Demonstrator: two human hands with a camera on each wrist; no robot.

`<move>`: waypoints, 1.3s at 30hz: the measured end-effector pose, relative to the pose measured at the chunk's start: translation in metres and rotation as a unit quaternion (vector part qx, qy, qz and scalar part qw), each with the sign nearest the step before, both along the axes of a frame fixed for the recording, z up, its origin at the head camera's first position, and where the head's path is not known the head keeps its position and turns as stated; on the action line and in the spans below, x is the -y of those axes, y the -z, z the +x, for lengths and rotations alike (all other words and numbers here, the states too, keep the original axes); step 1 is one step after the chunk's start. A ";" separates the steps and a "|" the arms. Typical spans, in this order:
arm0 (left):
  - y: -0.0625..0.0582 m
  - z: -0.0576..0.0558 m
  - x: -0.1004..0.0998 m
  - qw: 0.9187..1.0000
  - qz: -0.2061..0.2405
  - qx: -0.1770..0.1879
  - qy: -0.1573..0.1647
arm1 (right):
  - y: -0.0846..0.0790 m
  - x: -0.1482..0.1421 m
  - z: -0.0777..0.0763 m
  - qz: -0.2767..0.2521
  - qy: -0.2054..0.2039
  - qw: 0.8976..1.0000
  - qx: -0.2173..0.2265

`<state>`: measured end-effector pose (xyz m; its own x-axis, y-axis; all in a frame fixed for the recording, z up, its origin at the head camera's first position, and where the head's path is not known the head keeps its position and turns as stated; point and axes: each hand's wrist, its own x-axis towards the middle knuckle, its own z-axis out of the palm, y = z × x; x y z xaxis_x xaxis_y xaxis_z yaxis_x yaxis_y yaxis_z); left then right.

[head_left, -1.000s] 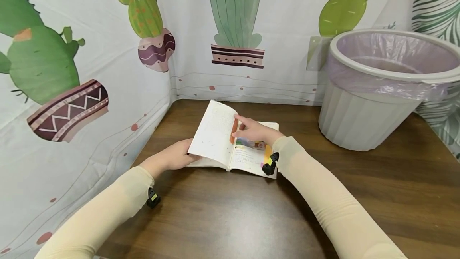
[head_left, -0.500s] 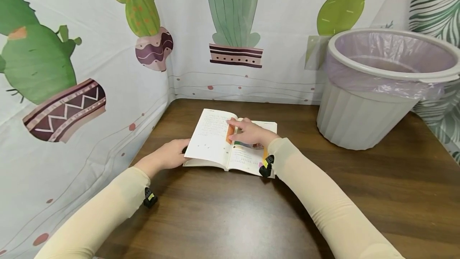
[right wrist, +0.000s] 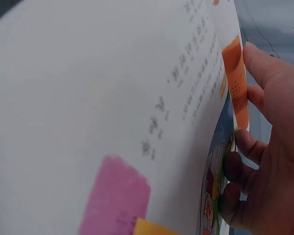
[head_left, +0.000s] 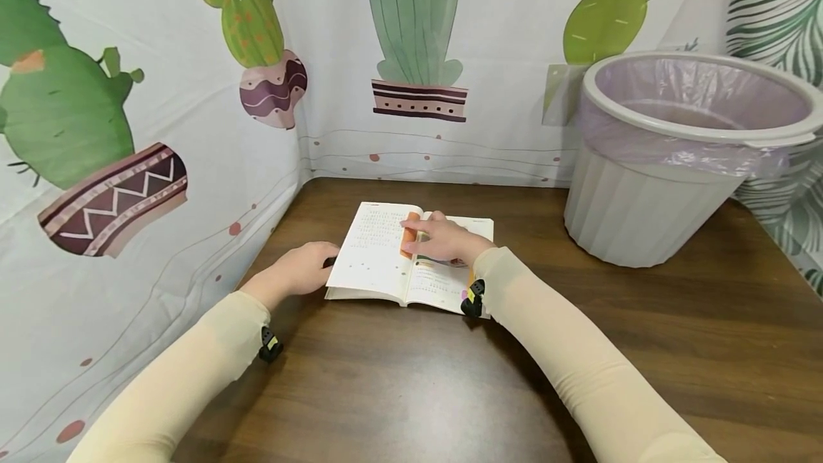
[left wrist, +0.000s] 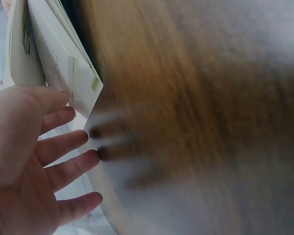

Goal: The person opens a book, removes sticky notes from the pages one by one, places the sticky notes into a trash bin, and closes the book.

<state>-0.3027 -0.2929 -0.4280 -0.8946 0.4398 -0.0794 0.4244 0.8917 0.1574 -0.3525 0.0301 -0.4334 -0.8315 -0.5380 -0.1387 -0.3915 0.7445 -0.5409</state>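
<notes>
A book lies spread open on the wooden table, its left pages slightly raised at the near corner. My left hand is at the book's left edge. In the left wrist view, the thumb of my left hand overlaps the pages near a corner while the other fingers spread apart. Over the gutter is my right hand, its fingers reaching onto an orange strip along the left page's inner edge. The right wrist view has the fingertips of my right hand beside that orange strip. Part of the right page's colour picture is covered.
A grey bin with a purple liner stands at the table's right rear. Cactus-print cloth hangs behind the table and along its left side. The brown table extends in front of the book.
The raised left page has come down flatter onto the left side. My left hand has shifted slightly left, its fingers no longer under the page edge; my right hand moved slightly left too.
</notes>
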 end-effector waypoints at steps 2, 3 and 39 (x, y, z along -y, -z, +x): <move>-0.001 -0.001 0.000 1.000 -0.012 -0.006 0.004 | -0.001 0.000 0.000 0.003 -0.003 1.000 0.002; -0.001 -0.002 0.000 1.000 -0.018 -0.009 0.006 | -0.002 0.000 -0.001 0.004 -0.004 1.000 0.005; -0.029 -0.040 -0.119 0.989 0.119 0.034 0.084 | -0.010 -0.026 -0.008 0.075 -0.024 0.996 -0.049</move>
<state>-0.3428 -0.1736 -0.3991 -0.8036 0.5951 -0.0120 0.5448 0.7435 0.3879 -0.3610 0.0557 -0.4238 -0.8192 -0.5560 -0.1406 -0.4732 0.7938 -0.3820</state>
